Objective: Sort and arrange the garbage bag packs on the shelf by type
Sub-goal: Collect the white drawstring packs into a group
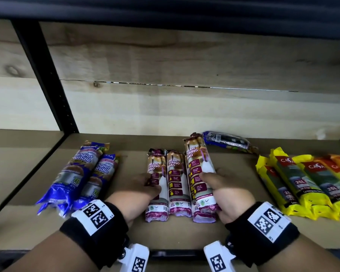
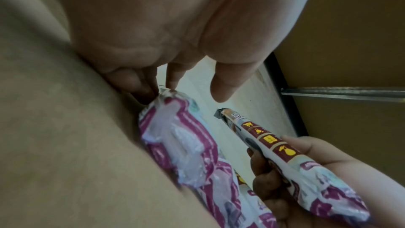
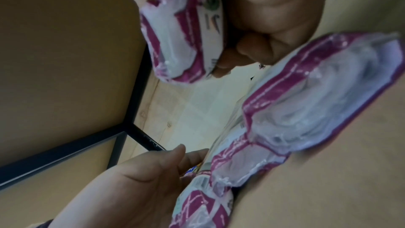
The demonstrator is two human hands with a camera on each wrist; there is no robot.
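Note:
Three maroon-and-white draw string bag packs sit mid-shelf. My right hand (image 1: 214,183) grips the rightmost pack (image 1: 196,160), thumb on top and fingers beneath, its far end tilted up; the left wrist view shows this held pack (image 2: 274,146) off the board. My left hand (image 1: 145,185) rests with relaxed fingers on the leftmost pack (image 1: 157,207), beside the middle pack (image 1: 177,183). Two blue singlet handle packs (image 1: 81,173) lie side by side at the left. Another blue pack (image 1: 230,142) lies crosswise behind the held one. Several yellow packs (image 1: 306,183) lie in a row at the right.
The brown shelf board (image 1: 185,236) ends at a front edge just below my wrists. A black upright post (image 1: 45,79) stands at the back left, before a pale wooden back wall (image 1: 185,65). Bare board lies between the blue packs and the draw string packs.

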